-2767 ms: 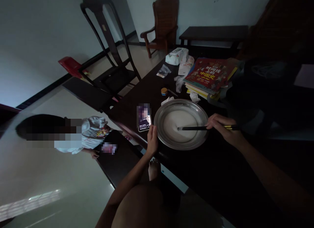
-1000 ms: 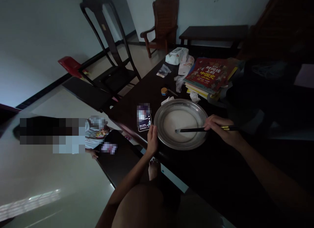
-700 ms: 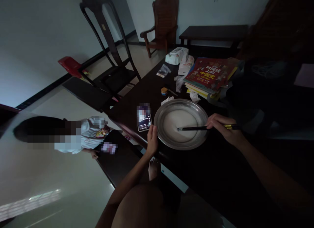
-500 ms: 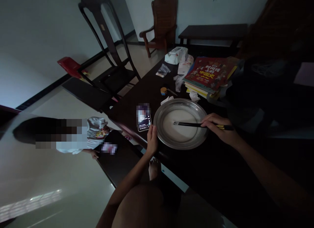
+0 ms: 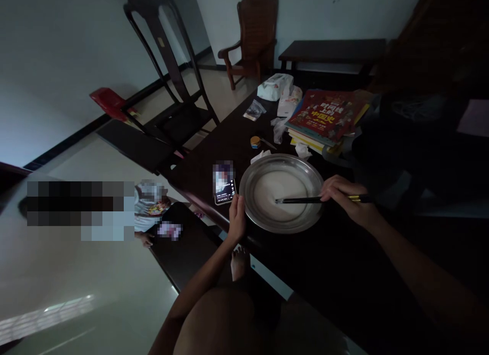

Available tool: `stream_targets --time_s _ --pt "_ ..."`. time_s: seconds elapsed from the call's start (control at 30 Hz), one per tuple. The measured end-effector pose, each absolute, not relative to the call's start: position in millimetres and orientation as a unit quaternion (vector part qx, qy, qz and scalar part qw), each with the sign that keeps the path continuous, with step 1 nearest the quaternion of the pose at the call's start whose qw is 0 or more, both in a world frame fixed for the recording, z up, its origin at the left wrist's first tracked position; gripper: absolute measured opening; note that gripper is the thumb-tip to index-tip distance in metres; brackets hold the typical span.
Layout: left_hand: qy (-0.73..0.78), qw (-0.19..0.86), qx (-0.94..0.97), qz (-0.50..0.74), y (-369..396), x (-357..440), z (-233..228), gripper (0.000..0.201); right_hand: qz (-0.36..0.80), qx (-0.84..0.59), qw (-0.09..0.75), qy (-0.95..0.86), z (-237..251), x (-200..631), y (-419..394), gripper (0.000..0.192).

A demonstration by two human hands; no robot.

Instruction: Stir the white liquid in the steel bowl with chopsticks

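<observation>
A wide metal basin (image 5: 252,215) with a pale, milky liquid (image 5: 280,184) in it sits at the table's near left side. My left hand (image 5: 237,220) is closed on the basin's left rim. Dark chopsticks (image 5: 301,200) with gold bands near their upper ends are gripped in my right hand (image 5: 344,198), above the right rim. Their tips dip into the liquid near the middle. Just left of the basin, a lit phone (image 5: 225,192) lies close to my left fingers.
Behind the basin are crumpled tissues (image 5: 303,150), a small jar (image 5: 255,141), a stack of books (image 5: 324,115) and plastic bags (image 5: 289,100). A person (image 5: 147,215) is at a low bench (image 5: 191,250) on the left. A tall chair (image 5: 179,118) stands beyond.
My right hand and the chopsticks have moved slightly right and the tips a little nearer to me through the liquid. My left hand stays on the rim.
</observation>
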State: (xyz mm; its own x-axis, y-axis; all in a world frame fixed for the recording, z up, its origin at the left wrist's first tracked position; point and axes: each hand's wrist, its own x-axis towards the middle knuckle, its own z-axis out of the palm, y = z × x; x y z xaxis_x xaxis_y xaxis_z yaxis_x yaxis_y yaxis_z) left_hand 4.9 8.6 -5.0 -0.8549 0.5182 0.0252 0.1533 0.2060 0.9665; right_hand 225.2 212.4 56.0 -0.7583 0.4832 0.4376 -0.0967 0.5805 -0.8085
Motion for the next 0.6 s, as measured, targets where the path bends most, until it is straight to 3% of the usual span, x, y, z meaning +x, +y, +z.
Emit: stream_targets --time_s 0.17,0.33,0.5,0.6 --pt "0.756 0.147 0.218 0.599 9.3 5.1 -3.8 0.059 0.430 -0.124 0.317 -0.836 54.3 224.5 211.7 0.018" --pt "0.754 0.145 0.225 0.600 9.7 4.8 -3.0 0.060 0.452 -0.122 0.325 -0.822 54.5 226.1 213.6 0.029" --pt "0.749 0.148 0.241 0.600 11.0 4.9 -2.0 0.061 0.424 -0.117 0.319 -0.840 54.6 224.6 212.5 0.018" --pt "0.753 0.151 0.238 0.595 10.7 5.0 -3.1 0.061 0.428 -0.138 0.343 -0.824 55.1 226.6 214.9 0.025"
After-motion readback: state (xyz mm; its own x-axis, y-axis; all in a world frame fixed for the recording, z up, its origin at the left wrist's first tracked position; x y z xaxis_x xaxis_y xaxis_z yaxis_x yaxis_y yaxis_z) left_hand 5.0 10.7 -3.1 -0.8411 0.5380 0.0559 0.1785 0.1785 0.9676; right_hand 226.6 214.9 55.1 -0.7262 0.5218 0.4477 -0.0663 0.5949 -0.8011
